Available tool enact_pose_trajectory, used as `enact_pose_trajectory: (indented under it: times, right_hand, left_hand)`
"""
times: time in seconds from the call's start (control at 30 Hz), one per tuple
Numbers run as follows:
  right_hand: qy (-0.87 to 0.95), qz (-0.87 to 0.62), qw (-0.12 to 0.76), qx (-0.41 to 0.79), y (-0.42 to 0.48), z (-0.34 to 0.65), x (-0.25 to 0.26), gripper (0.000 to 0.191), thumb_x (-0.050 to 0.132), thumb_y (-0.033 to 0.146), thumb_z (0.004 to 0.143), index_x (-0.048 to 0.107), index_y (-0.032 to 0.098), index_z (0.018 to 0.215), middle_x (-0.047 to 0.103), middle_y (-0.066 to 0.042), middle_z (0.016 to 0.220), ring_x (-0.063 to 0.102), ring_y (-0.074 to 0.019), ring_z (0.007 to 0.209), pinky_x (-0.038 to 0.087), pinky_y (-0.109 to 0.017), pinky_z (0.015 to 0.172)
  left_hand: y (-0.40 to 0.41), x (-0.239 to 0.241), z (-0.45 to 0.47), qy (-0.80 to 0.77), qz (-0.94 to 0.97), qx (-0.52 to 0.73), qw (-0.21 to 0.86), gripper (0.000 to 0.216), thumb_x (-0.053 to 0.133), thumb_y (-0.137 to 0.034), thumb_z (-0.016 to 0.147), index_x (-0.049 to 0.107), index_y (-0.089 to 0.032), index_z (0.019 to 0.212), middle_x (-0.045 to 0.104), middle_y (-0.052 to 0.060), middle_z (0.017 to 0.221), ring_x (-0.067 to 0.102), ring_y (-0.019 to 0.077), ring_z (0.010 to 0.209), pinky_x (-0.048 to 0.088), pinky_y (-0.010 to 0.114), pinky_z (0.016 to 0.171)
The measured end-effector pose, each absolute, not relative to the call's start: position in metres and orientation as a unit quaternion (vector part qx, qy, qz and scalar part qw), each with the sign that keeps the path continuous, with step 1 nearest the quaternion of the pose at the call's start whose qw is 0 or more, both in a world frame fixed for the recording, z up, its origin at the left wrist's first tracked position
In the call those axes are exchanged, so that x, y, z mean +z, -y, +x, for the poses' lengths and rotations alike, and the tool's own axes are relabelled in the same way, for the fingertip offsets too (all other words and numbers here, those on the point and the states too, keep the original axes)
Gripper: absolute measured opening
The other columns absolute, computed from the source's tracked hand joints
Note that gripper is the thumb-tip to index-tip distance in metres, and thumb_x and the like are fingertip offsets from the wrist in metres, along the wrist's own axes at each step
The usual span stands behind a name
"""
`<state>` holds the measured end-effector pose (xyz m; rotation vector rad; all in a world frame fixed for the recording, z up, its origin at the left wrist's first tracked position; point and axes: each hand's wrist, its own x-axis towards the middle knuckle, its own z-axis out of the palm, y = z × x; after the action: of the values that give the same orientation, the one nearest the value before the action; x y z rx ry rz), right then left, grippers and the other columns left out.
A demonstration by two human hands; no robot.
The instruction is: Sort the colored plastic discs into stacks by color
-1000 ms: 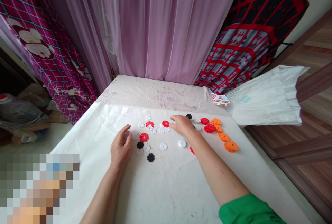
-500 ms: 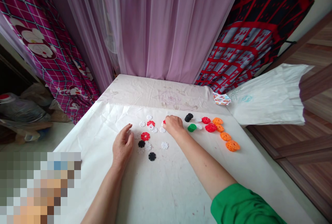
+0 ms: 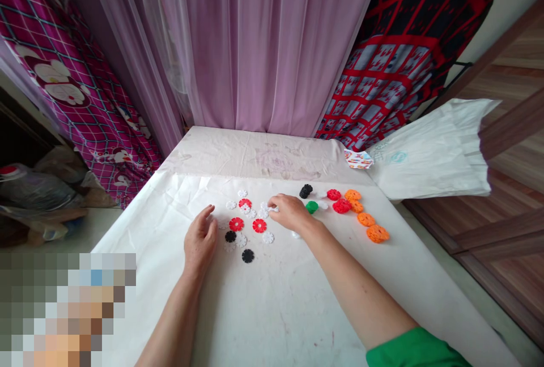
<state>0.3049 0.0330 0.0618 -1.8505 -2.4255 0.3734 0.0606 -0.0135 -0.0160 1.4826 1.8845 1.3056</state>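
Note:
Small flower-shaped plastic discs lie scattered on a table covered in white cloth [image 3: 272, 310]. My right hand [image 3: 291, 212] rests among them, with thumb and fingers pinched on a white disc [image 3: 272, 208]. A red disc [image 3: 259, 225] lies just left of that hand. My left hand [image 3: 199, 239] lies flat on the cloth with fingers loosely apart, beside another red disc [image 3: 236, 223] and a black disc [image 3: 230, 236]. Another black disc [image 3: 247, 255] lies nearer me. Right of my right hand are a green disc [image 3: 311, 207], a black stack [image 3: 305, 190], red stacks [image 3: 341, 205] and orange stacks [image 3: 377, 233].
A purple curtain [image 3: 263, 44] hangs behind the table. A red and black patterned cloth [image 3: 399, 61] hangs at the back right, a pink patterned one [image 3: 63, 72] at the left. A white plastic bag [image 3: 433, 152] lies off the table's right corner, over a wooden floor.
My right hand moved left from the stacks to the scattered discs, then drew back a little toward me. A red disc now lies left of it. My left hand stayed put.

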Motion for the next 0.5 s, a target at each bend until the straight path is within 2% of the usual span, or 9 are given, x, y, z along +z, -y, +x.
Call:
enact_pose_trajectory:
  times: [0.1, 0.2, 0.5]
  right_hand:
    - [0.800, -0.581, -0.010, 0.146, -0.024, 0.286, 0.064, 0.029, 0.061, 0.034, 0.078, 0.069, 0.026, 0.105, 0.071, -0.003, 0.105, 0.064, -0.0189, 0.098, 0.041, -0.026, 0.078]
    - [0.778, -0.611, -0.063, 0.128, -0.015, 0.268, 0.067, 0.032, 0.061, 0.043, 0.078, 0.070, 0.022, 0.100, 0.073, -0.008, 0.100, 0.065, -0.0234, 0.097, 0.043, -0.029, 0.077]
    - [0.746, -0.650, -0.057, 0.131, -0.007, 0.240, 0.059, 0.031, 0.063, 0.028, 0.076, 0.069, 0.014, 0.103, 0.071, -0.015, 0.104, 0.067, -0.0249, 0.099, 0.046, -0.029, 0.079]
  left_hand:
    - [0.014, -0.016, 0.060, -0.670, 0.536, 0.473, 0.201, 0.036, 0.053, -0.032, 0.084, 0.064, -0.027, 0.118, 0.071, 0.002, 0.111, 0.063, 0.0199, 0.110, 0.047, 0.037, 0.101]
    - [0.014, -0.017, 0.060, -0.670, 0.531, 0.476, 0.204, 0.036, 0.053, -0.031, 0.083, 0.064, -0.027, 0.117, 0.070, 0.002, 0.117, 0.063, 0.0198, 0.110, 0.047, 0.037, 0.102]
    - [0.013, -0.018, 0.059, -0.668, 0.528, 0.478, 0.215, 0.037, 0.054, -0.031, 0.084, 0.064, -0.026, 0.119, 0.067, 0.003, 0.123, 0.063, 0.0195, 0.110, 0.046, 0.039, 0.104]
